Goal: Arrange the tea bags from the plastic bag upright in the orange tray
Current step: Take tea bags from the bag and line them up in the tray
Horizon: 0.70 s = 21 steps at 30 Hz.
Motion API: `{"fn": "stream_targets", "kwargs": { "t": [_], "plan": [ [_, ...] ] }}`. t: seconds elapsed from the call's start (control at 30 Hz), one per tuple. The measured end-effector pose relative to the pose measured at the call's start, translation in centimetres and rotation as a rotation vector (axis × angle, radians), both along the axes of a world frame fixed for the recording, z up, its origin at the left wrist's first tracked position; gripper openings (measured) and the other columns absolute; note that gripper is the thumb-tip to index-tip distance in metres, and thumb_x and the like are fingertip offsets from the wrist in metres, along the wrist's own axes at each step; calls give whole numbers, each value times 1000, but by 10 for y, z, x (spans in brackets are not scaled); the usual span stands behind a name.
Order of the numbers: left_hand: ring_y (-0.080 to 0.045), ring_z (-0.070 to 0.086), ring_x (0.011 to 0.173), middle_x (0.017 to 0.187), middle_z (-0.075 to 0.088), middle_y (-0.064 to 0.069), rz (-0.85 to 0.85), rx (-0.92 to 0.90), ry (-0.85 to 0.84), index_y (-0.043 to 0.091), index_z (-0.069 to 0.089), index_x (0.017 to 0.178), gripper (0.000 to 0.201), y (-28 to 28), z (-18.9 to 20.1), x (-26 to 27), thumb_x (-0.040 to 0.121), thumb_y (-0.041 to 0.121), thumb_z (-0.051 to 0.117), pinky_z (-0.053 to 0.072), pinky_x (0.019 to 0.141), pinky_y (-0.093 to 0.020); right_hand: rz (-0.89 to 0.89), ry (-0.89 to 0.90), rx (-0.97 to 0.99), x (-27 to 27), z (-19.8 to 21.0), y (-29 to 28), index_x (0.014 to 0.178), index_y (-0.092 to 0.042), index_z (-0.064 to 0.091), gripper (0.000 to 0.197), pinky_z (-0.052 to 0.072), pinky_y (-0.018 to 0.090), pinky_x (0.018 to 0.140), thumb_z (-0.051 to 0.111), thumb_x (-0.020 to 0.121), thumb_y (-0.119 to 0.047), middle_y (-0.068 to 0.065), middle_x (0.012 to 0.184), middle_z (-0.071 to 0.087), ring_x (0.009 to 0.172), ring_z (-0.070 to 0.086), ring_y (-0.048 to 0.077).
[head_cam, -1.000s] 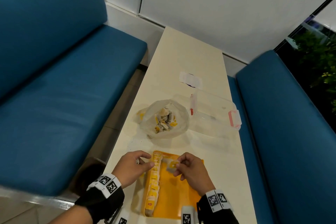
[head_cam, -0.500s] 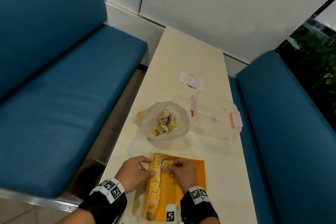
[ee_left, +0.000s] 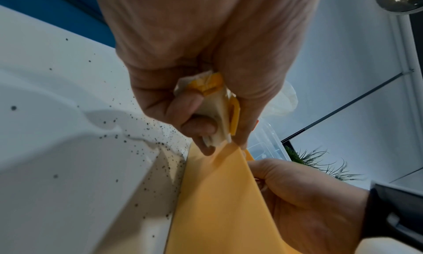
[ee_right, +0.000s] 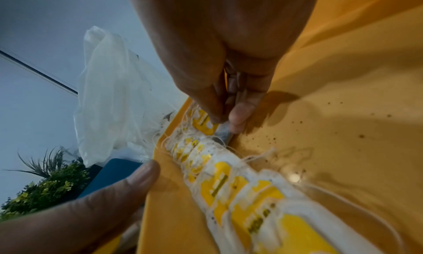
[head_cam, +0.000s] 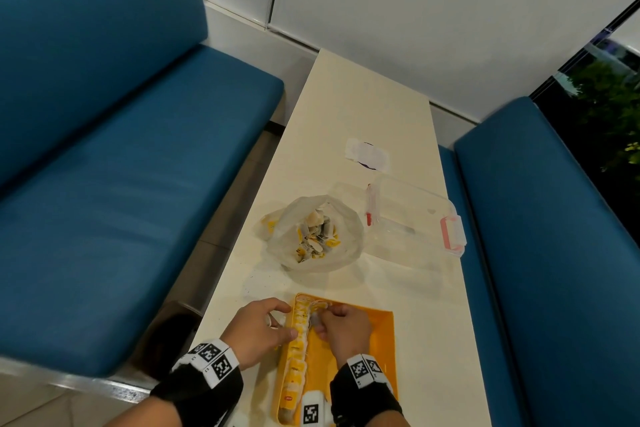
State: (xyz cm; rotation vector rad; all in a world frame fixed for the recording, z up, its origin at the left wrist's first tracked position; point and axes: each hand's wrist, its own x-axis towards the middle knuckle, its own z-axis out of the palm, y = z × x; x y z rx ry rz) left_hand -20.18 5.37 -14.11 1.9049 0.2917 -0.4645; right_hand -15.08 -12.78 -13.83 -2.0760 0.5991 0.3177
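Note:
The orange tray point(head_cam: 360, 350) lies at the table's near edge, with a row of upright tea bags point(head_cam: 298, 350) along its left wall. My right hand point(head_cam: 320, 317) pinches one tea bag point(ee_right: 220, 130) at the far end of that row point(ee_right: 240, 178), low in the tray. My left hand point(head_cam: 273, 321) grips spare tea bags point(ee_left: 215, 102) in its curled fingers, and its thumb point(ee_right: 130, 180) rests against the tray's left wall point(ee_left: 217, 194). The open plastic bag point(head_cam: 318, 236) with several tea bags stands just beyond the tray.
A clear lidded box with pink latches point(head_cam: 415, 218) lies right of the plastic bag, and a white packet point(head_cam: 367, 154) lies farther back. Tea dust speckles the table point(ee_left: 137, 131) left of the tray. Blue benches point(head_cam: 121, 184) flank the narrow table.
My right hand carried its tea bag left and down to the far end of the row. The left hand stayed at the tray's left wall.

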Motion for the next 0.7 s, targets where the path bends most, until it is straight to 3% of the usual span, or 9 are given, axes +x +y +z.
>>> {"fn": "stream_targets", "kwargs": {
  "t": [0.07,0.13,0.2,0.27,0.33,0.43,0.57,0.7],
  "plan": [
    [-6,64,93,104,66,6,-8,-3,10,38,64,112,40,1,1,0,77,44,83,52,79,-19,4,19,25,0,3,0,78,-1,72,10,47,19,45,70,84,-8,11,61,71,45,60,11],
    [-6,64,87,100,68,7,9,-29,34,35,68,110,34,4,6,1,81,50,77,53,71,-21,8,84,67,0,9,-3,81,1,71,8,52,24,50,72,81,-7,12,62,72,50,63,16],
    [-11,63,74,98,70,-4,93,-167,118,28,72,104,30,8,16,1,89,53,67,47,56,-22,-5,133,105,-2,17,-10,85,2,69,8,55,29,54,72,79,-3,13,66,72,53,65,19],
    [-16,61,71,106,71,-19,202,-381,257,22,73,105,37,13,26,2,96,53,57,44,53,-25,36,106,57,-5,28,-17,86,-4,69,7,52,28,51,71,82,-8,11,73,72,55,68,19],
    [-21,60,70,105,71,-27,269,-580,351,14,72,110,43,19,33,3,100,51,51,44,56,-28,159,-20,16,-10,40,-20,85,-15,71,4,53,26,55,73,82,-13,4,77,72,62,69,18],
    [-21,62,66,91,71,-20,328,-751,382,7,72,111,41,19,41,4,102,40,50,45,57,-29,412,-148,20,-19,62,-9,86,-29,72,12,57,27,67,77,79,-21,-3,81,72,70,68,14],
    [-21,67,68,94,72,-20,329,-789,298,4,72,112,27,10,47,6,102,16,50,52,60,-31,476,15,210,-27,77,13,94,-19,69,23,45,23,47,80,79,-33,-2,75,69,64,71,22],
    [-26,70,89,108,73,-21,315,-746,201,8,71,112,19,5,45,4,97,5,60,55,84,-42,430,47,362,-28,80,19,103,-11,66,27,43,25,45,79,82,-21,5,79,71,66,69,24]
  ]
}}
